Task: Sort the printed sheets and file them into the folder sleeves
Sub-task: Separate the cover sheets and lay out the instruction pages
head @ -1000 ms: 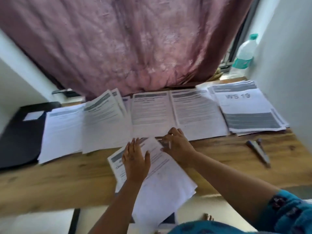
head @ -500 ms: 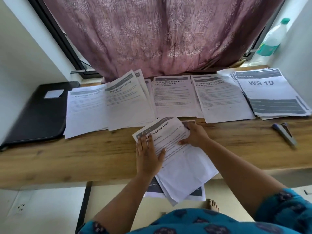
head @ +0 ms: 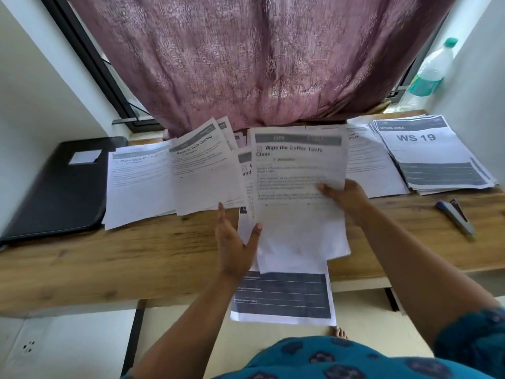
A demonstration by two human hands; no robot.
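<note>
My right hand (head: 345, 195) grips the right edge of a printed sheet headed "Wipe the Coffee Table Clean" (head: 297, 170) and holds it lifted above the desk. My left hand (head: 233, 242) is open, fingers straight, its thumb touching the sheet's lower left edge. Beneath lies a loose stack (head: 281, 296) with a dark-banded page overhanging the desk's front edge. Printed sheets lie in a row along the back: "Place Eggs" (head: 138, 184), "Bedside Table Cleaning" (head: 202, 170) and a "WS 19" pile (head: 431, 154). The black folder (head: 54, 192) lies closed at the far left.
The wooden desk (head: 109, 258) spans the view below a purple curtain (head: 259, 58). A stapler (head: 455, 214) lies at the right front. A plastic bottle (head: 431, 69) stands on the sill at the back right. White walls close in on both sides.
My right hand has lifted the "Wipe the Coffee Table" sheet off the stack and turned it upright. My left hand has come off the papers and opened. The view has tilted up.
</note>
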